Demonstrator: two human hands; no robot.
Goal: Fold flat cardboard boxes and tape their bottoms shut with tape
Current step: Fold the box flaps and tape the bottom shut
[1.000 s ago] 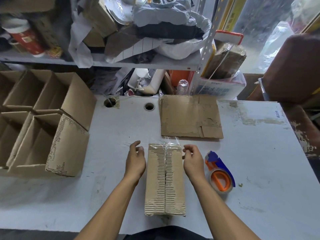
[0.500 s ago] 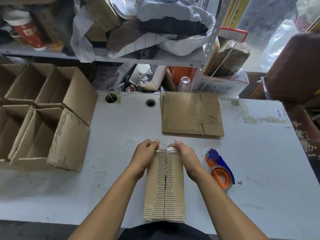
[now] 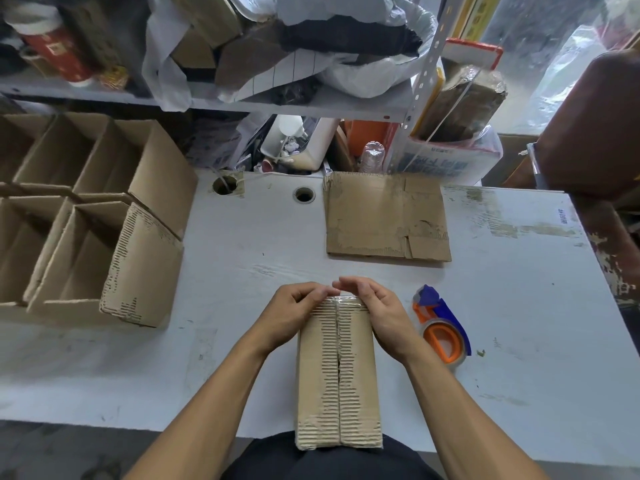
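A narrow cardboard box (image 3: 339,375) stands bottom-up at the table's near edge, its two flaps meeting along a centre seam under clear tape. My left hand (image 3: 298,311) and my right hand (image 3: 375,311) sit at the box's far end, fingers pressing the tape end down over the far edge. The fingertips nearly meet above the seam. An orange and blue tape dispenser (image 3: 441,327) lies on the table just right of my right hand, untouched.
A flat piece of cardboard (image 3: 386,220) lies at the table's far middle. Several folded open boxes (image 3: 104,244) crowd the left side. Two round cable holes (image 3: 304,195) pierce the white table (image 3: 519,306). A cluttered shelf rises behind.
Both hands moved from the sides of the box to its far end and closed in over the loose tape end, which now lies folded down against the box.
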